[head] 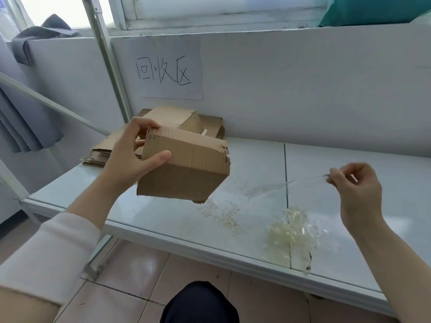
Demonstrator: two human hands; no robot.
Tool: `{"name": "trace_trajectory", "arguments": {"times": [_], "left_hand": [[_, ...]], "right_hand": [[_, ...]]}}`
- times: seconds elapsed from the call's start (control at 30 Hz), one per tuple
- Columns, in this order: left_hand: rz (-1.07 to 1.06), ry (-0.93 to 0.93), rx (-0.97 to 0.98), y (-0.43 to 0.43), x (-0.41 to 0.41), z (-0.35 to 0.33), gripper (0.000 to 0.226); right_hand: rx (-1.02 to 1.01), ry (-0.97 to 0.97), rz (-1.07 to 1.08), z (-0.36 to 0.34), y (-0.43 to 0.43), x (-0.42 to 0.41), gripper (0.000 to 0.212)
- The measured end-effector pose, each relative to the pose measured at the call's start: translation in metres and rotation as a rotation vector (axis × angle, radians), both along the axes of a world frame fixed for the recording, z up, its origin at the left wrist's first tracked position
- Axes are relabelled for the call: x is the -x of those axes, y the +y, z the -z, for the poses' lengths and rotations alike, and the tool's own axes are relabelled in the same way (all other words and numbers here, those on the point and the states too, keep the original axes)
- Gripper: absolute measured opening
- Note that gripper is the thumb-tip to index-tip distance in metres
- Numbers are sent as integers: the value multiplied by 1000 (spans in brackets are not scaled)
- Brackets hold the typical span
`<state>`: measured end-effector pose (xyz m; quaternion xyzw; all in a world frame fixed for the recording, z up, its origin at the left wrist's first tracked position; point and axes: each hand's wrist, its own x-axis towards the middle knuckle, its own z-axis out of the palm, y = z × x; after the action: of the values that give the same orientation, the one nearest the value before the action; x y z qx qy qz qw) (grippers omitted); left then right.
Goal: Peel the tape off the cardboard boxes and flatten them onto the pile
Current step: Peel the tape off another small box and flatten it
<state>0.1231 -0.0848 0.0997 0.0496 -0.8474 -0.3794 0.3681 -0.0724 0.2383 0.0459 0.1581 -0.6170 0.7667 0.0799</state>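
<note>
White table (349,173) holds a flattened pile (102,150); left hand (130,157) grips a box (186,169); right hand (356,185) pinches clear tape (279,186)

Paper sign (171,69): taped to white wall at 12 o'clock, three handwritten Chinese characters.
Window frame (224,17): along top, paint worn.
Dark garment (39,36): draped over partition at 10 o'clock.
Green cloth (377,10): on ledge at 1 o'clock.
White table (349,164): seam running front to back.
Tiled floor (130,287): at 6 o'clock, beige.
</note>
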Motion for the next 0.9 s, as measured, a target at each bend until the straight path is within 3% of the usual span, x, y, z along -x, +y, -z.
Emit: {"name": "trace_trajectory", "arguments": {"times": [0.1,0.2,0.27,0.37,0.47,0.57,0.7,0.77,0.9], "left_hand": [[-70,39,-19,6,7,7,38],[-135,78,-2,17,17,11,39],[-153,95,-10,27,26,14,41],[-180,99,-5,47,39,23,54],[-201,91,-3,69,47,29,60],[-173,96,1,84,50,34,62],[-136,118,-9,92,46,40,63],[-119,148,-28,93,44,42,62],[-38,176,-33,91,37,44,60]], "right_hand": [[-152,53,119,-2,8,7,35],[-298,286,162,-7,11,-1,40],[-431,481,104,-5,9,-13,38],[-795,671,-46,28,5,-27,26],[-1031,625,-161,63,8,-38,18],[-1085,519,-116,70,14,-47,23],[-1105,530,-2,62,20,-48,24],[-1103,469,34,61,26,-46,36],[-852,502,133,33,26,-47,45]]}}
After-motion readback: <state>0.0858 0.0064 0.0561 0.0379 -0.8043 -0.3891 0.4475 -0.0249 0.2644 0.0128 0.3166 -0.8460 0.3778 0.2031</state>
